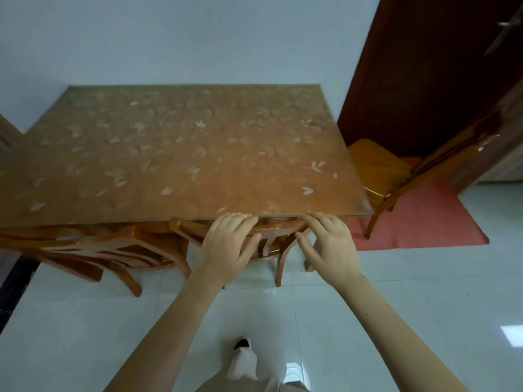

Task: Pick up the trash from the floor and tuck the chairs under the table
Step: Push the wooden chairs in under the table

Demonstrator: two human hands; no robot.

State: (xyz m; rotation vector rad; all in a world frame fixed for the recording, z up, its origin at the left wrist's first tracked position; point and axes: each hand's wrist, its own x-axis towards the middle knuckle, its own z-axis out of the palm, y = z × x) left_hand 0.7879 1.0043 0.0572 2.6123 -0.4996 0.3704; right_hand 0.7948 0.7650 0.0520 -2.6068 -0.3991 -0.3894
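A wooden table (175,154) with a flower-patterned cover stands against the wall. The middle chair (271,226) sits pushed in under its front edge, with only the top rail and legs showing. My left hand (229,241) and my right hand (329,241) both lie on that top rail, fingers over it and touching the table edge, thumbs below. A second chair (99,250) is tucked under the front edge to the left. A third chair (396,176) with a yellow cushion stands at the table's right end, its seat partly out. No trash shows on the floor.
A red mat (424,222) lies under the right chair. A dark brown door (430,66) stands open behind it. Part of another chair back (7,131) shows at the far left. White floor tiles (396,321) spread around my feet.
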